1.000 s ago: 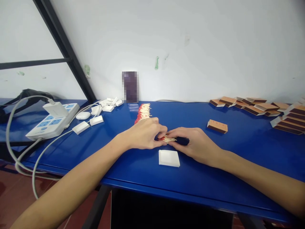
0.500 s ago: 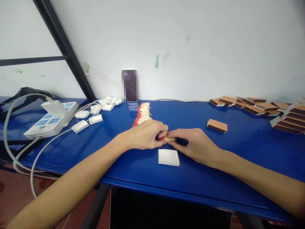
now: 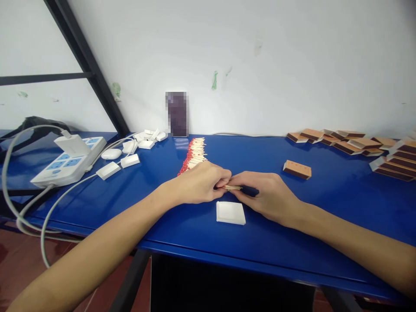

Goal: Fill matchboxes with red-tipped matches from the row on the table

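Observation:
A small bundle of matches (image 3: 232,187) lies between my two hands, gripped from both ends. The fingers of my left hand (image 3: 208,183) are closed around the red-head end, which they mostly hide. My right hand (image 3: 268,193) pinches the pale stick end with thumb and fingertips. Just below the hands, a white matchbox tray (image 3: 230,212) rests on the blue table. Behind my left hand is a long row of loose matches (image 3: 196,154), red heads toward the left, its near end covered by the hand.
To the right lies a single matchbox (image 3: 297,169); more matchboxes (image 3: 344,141) are heaped and stacked at the back right. White trays (image 3: 108,170), an earbud case (image 3: 111,154) and a power strip (image 3: 69,164) with cables occupy the left. A blurred phone (image 3: 177,115) leans on the wall.
My hands stay nearly in place. The left fingers have closed further over the match heads, so fewer red tips show. The view has shifted slightly.

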Demonstrator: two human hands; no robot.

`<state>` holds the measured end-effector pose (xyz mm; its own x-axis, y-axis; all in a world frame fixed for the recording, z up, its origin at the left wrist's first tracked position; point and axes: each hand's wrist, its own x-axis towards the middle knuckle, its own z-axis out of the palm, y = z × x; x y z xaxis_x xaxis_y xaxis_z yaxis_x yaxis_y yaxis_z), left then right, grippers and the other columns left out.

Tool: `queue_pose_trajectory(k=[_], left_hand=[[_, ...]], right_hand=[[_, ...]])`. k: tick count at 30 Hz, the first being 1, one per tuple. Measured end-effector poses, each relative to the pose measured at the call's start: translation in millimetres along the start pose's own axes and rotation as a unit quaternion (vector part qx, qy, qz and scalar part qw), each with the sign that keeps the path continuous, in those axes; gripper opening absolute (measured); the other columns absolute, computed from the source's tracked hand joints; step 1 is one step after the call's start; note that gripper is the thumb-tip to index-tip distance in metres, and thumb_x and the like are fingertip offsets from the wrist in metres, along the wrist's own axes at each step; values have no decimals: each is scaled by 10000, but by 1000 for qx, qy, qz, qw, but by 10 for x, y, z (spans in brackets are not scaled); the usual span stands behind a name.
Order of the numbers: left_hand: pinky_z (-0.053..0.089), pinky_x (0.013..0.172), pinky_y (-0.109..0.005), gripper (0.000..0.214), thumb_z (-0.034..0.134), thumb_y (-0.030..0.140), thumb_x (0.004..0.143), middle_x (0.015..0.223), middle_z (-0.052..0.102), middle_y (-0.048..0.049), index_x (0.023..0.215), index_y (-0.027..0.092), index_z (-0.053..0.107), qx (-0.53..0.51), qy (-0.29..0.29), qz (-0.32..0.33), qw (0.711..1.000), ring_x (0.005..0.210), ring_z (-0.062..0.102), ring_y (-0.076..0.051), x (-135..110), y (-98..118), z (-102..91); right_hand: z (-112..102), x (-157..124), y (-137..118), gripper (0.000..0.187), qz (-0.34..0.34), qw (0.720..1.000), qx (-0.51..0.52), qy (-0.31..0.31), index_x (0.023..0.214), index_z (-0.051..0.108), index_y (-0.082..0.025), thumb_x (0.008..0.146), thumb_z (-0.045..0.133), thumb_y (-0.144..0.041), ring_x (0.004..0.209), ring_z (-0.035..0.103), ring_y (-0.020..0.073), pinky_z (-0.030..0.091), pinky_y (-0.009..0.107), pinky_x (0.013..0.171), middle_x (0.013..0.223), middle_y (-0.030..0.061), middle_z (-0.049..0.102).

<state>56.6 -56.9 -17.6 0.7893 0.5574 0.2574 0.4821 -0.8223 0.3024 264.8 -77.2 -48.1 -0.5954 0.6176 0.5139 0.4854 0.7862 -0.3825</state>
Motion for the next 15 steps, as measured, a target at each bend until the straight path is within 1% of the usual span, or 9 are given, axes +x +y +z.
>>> queue_pose_trajectory(k=[4,6,8,10,12,15], left_hand=[[293,544,-234,247,555,101,742,581,422,70,640,187,347,-12,10,-1,1000,541,376,-82,-3,23,-19],[301,547,-232,229,565,113,749,586,430,72,646,185,374,-22,15,0,1000,542,384,-78,-18,55,-55],[319,559,-228,174,583,136,764,611,471,72,685,183,435,-39,12,2,999,551,414,-76,-44,105,-104],[350,583,-222,112,608,163,781,675,542,66,769,185,499,-72,0,5,997,588,474,-77,-75,161,-149],[384,609,-218,120,639,189,787,741,594,55,837,187,530,-113,-15,8,993,639,532,-86,-106,205,-176],[417,626,-214,172,685,261,791,768,619,43,844,184,541,-154,-34,14,987,673,567,-93,-149,226,-171]], right_hand=[[-34,2,-24,178,-4,1000,14,14,956,703,-227,878,571,-137,822,704,152,552,261,715,954,3,754],[-78,-13,-71,167,3,1000,23,14,973,704,-231,875,594,-153,835,704,149,548,252,714,972,-3,754],[-134,-36,-150,154,17,999,37,4,974,706,-239,868,616,-172,840,702,146,545,241,714,979,-12,753],[-190,-61,-247,143,41,997,57,-18,953,708,-245,867,617,-175,834,697,140,542,232,716,971,-21,751],[-231,-81,-340,130,72,994,76,-38,926,712,-254,875,611,-191,798,688,129,533,220,683,933,-32,748],[-247,-95,-428,110,105,988,91,-71,897,718,-264,880,615,-230,760,676,122,515,215,638,880,-43,742]])
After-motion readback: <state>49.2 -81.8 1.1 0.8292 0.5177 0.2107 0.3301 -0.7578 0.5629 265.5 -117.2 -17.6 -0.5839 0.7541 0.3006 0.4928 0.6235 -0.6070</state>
